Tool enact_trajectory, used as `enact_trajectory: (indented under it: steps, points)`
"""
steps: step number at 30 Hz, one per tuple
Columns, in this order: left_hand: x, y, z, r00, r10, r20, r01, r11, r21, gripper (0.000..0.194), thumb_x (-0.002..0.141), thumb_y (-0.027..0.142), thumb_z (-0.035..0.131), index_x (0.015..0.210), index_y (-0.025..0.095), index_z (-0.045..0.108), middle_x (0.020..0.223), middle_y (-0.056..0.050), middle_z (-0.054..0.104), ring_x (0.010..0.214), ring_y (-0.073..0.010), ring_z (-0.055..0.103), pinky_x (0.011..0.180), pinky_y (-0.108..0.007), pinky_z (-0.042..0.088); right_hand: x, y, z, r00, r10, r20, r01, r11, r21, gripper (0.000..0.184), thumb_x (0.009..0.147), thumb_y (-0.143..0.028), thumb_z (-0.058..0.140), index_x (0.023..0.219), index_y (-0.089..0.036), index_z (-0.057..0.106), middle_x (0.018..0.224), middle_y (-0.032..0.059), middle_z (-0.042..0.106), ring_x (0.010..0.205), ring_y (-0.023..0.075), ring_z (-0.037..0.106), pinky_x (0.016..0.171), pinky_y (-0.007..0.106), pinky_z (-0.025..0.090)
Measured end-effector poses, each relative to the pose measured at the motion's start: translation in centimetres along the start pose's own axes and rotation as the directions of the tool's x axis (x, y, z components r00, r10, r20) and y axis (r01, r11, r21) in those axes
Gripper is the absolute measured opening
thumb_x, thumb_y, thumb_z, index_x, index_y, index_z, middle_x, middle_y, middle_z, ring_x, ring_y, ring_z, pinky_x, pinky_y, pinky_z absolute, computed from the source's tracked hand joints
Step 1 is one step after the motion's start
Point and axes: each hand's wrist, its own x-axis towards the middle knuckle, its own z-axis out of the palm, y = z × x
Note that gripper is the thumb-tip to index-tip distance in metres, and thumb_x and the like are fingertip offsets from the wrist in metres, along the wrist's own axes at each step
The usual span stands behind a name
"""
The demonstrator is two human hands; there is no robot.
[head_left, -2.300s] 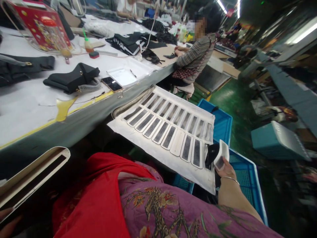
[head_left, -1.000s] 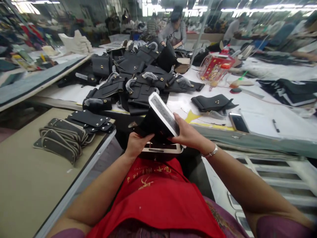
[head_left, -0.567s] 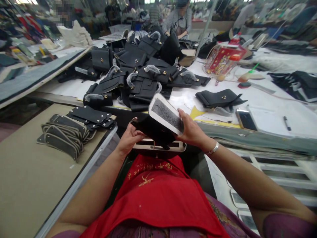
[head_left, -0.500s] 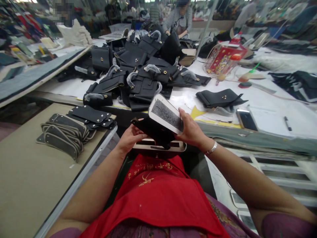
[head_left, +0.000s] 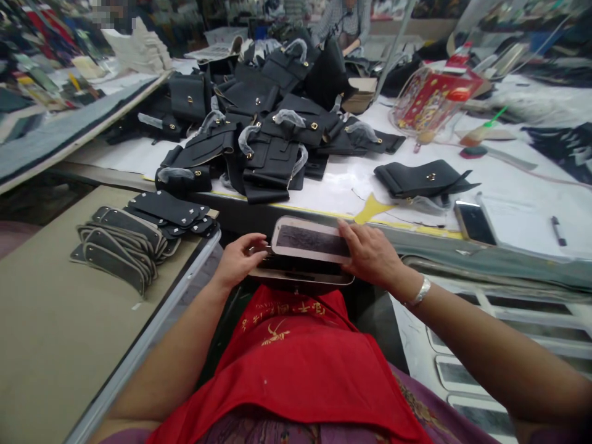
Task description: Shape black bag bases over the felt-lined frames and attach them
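My right hand (head_left: pixel 370 251) grips the right end of a long, rounded bag panel (head_left: pixel 312 240) with a pale rim and a dark middle strip. The panel lies tilted above a dark, open bag body (head_left: pixel 300 279), which has a pale edge and sits just in front of the red apron (head_left: pixel 296 345). Near the panel's left end, my left hand (head_left: pixel 241 259) has its fingers and thumb curled close together; what lies between them is hard to make out. Black material in the gap between panel and bag body is mostly in shadow.
Black handbags (head_left: pixel 272 151) with wrapped handles are heaped on the white table. A single black bag (head_left: pixel 428 179), a phone (head_left: pixel 475 222) and a pen (head_left: pixel 558 230) lie to the right. Stacked panels (head_left: pixel 118 246) rest on the left board. A person (head_left: pixel 345 28) is across the table.
The pale-rimmed panel has swung down from a steep slant to nearly level, over the bag body. The black flap beneath it has dropped from sight, and my right hand has shifted slightly right and down.
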Motion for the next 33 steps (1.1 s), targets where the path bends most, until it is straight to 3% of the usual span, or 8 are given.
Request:
enact_trajectory:
  steps: [5,11,18,22,25,29,31,33]
  points:
    - [-0.8,-2.1,-2.4,0.943,-0.054,-0.330,-0.001,0.986,-0.164,0.042,0.075,0.037,0.064,0.111,0.017,0.057,0.110,-0.009,0.063,0.107,-0.0196,0.057,0.094,-0.032,0.043,1.3,-2.1,0.5,0.984,-0.167,0.066,0.168,0.986,-0.011,0.085,0.077,-0.058,0.055,0.144,-0.015,0.026,0.111,0.0163,0.052,0.085,0.0269,0.048,0.071,0.037,0.036]
    - [-2.3,-4.7,0.1,0.927,-0.315,-0.205,0.252,0.926,-0.282,0.050,0.075,0.042,0.062,0.117,0.017,0.051,0.118,-0.011,0.059,0.108,-0.0217,0.056,0.087,-0.033,0.045,2.8,-4.1,2.2,0.932,-0.327,0.157,0.325,0.945,0.037,0.055,0.090,-0.053,0.038,0.134,-0.020,0.044,0.095,0.0125,0.054,0.072,0.0207,0.048,0.061,0.032,0.031]
    - [-1.1,-6.0,-0.2,0.957,-0.253,-0.138,0.269,0.957,0.109,0.031,0.072,0.025,0.059,0.102,0.014,0.062,0.092,-0.006,0.066,0.086,-0.0218,0.061,0.081,-0.037,0.048,3.9,-4.9,2.7,0.906,-0.291,0.308,0.278,0.957,0.088,0.057,0.088,-0.056,0.040,0.130,-0.019,0.044,0.099,0.0135,0.054,0.071,0.0213,0.055,0.056,0.030,0.034]
    - [-1.2,-3.3,0.2,0.993,0.071,-0.093,-0.019,0.882,0.470,0.035,0.076,0.022,0.058,0.110,0.016,0.059,0.110,-0.010,0.061,0.104,-0.0258,0.056,0.095,-0.043,0.042,4.3,-5.5,3.3,0.903,-0.254,0.347,0.235,0.967,0.098,0.055,0.087,-0.054,0.043,0.128,-0.017,0.046,0.103,0.0158,0.055,0.077,0.0236,0.057,0.059,0.031,0.039]
    - [-1.8,-1.1,2.0,0.895,0.387,0.220,-0.439,0.688,0.578,0.034,0.080,0.027,0.058,0.113,0.017,0.056,0.118,-0.012,0.057,0.112,-0.0256,0.051,0.100,-0.042,0.039,5.0,-5.4,3.2,0.907,-0.254,0.336,0.203,0.962,0.180,0.056,0.086,-0.053,0.046,0.128,-0.016,0.047,0.111,0.0181,0.054,0.089,0.0274,0.056,0.067,0.036,0.045]
    - [-2.1,-0.7,3.7,0.657,0.315,0.685,-0.734,0.477,0.484,0.038,0.083,0.038,0.057,0.111,0.014,0.057,0.108,-0.012,0.061,0.097,-0.0259,0.056,0.085,-0.039,0.048,5.7,-2.6,2.2,0.914,-0.290,0.282,0.096,0.833,0.545,0.051,0.084,-0.054,0.050,0.119,-0.018,0.057,0.118,0.0149,0.054,0.101,0.0252,0.055,0.084,0.038,0.046]
    - [-1.8,-1.1,3.8,0.625,0.269,0.733,-0.759,0.430,0.490,0.040,0.084,0.039,0.056,0.114,0.013,0.055,0.112,-0.013,0.060,0.099,-0.0265,0.056,0.085,-0.039,0.048,4.7,-0.2,2.6,0.972,-0.060,0.228,-0.130,0.669,0.732,0.047,0.086,-0.054,0.046,0.116,-0.021,0.059,0.115,0.0107,0.057,0.102,0.0218,0.056,0.089,0.038,0.046]
    - [-1.5,-1.5,3.8,0.609,0.263,0.748,-0.774,0.402,0.489,0.040,0.085,0.041,0.054,0.114,0.014,0.055,0.116,-0.013,0.059,0.101,-0.0266,0.055,0.087,-0.039,0.047,2.4,1.9,4.2,0.861,0.409,0.301,-0.461,0.379,0.803,0.048,0.088,-0.055,0.039,0.115,-0.021,0.058,0.110,0.0101,0.061,0.101,0.0216,0.058,0.087,0.039,0.047]
